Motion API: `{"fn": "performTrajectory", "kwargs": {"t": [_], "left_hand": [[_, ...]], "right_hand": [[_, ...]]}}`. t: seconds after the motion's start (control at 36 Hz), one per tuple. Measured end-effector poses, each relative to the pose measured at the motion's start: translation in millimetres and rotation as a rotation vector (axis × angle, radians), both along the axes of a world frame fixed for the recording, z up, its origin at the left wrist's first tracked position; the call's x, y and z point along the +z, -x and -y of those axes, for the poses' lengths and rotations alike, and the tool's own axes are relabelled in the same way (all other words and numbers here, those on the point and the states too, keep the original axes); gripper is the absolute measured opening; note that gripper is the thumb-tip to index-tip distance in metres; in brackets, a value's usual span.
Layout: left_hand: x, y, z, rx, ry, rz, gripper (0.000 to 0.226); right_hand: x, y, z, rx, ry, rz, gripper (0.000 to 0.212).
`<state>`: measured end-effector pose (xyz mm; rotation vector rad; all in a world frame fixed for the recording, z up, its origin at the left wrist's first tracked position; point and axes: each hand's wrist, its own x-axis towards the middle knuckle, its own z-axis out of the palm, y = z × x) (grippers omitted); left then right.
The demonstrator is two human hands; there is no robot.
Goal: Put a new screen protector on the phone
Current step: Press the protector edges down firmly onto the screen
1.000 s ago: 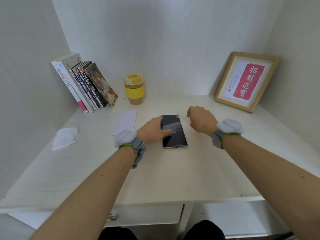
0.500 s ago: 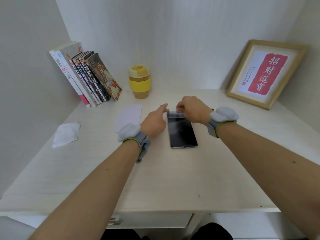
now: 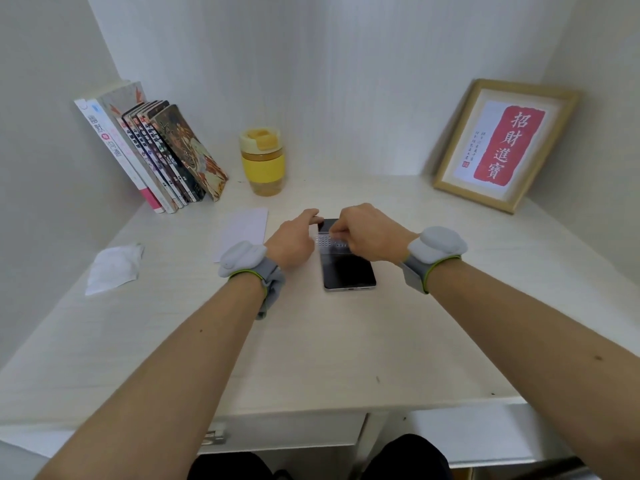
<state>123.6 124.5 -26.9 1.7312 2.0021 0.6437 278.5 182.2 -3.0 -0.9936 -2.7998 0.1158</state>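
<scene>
A dark phone point(image 3: 348, 273) lies flat, screen up, in the middle of the white desk point(image 3: 346, 341). A clear film point(image 3: 327, 243) with a dotted patch is peeled part way back over the phone's upper half. My right hand point(image 3: 372, 237) pinches that film near the phone's top, its fingertips hidden under the knuckles. At the phone's upper left corner my left hand point(image 3: 294, 242) rests with its forefinger stretched out, touching the top edge. Both wrists wear grey bands.
A white paper sheet point(image 3: 242, 232) lies left of the phone, and a crumpled white wipe point(image 3: 112, 268) lies farther left. Leaning books point(image 3: 152, 157) and a yellow cup point(image 3: 263, 162) stand at the back. A framed red print point(image 3: 504, 143) leans at the back right.
My right hand has drawn the film toward me over the phone's upper half. My left forefinger has moved to the phone's top left corner. The head camera has tilted slightly.
</scene>
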Motion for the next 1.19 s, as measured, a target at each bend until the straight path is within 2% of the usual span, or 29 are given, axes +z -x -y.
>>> {"fn": "performTrajectory", "kwargs": {"t": [0.19,0.33,0.5,0.61,0.75,0.97,1.19], "left_hand": [[4.2,-0.9,5.9,-0.012,0.008,0.012,0.066],[5.5,-4.4,10.7,-0.037,-0.005,-0.072,0.055],[10.1,-7.0,17.3,-0.024,0.021,-0.044,0.054],[8.9,-8.6,15.3,-0.017,0.016,-0.03,0.055],[6.5,-12.6,12.7,0.012,-0.015,-0.056,0.046],[5.9,-10.5,8.5,0.082,-0.01,0.142,0.059],[5.3,-11.1,9.4,0.062,-0.057,0.176,0.061]], "right_hand": [[1.2,-6.8,14.6,0.006,0.049,0.0,0.025],[6.3,-7.9,14.7,-0.045,0.142,-0.032,0.024],[10.2,-12.1,-7.2,-0.335,0.134,-0.139,0.025],[11.2,-12.8,-14.9,-0.456,0.154,-0.093,0.025],[8.8,-14.5,-22.2,-0.441,0.197,-0.096,0.02],[15.4,-4.2,-9.1,-0.264,0.168,-0.047,0.027],[19.3,-1.0,4.7,-0.15,0.187,0.006,0.019]]}}
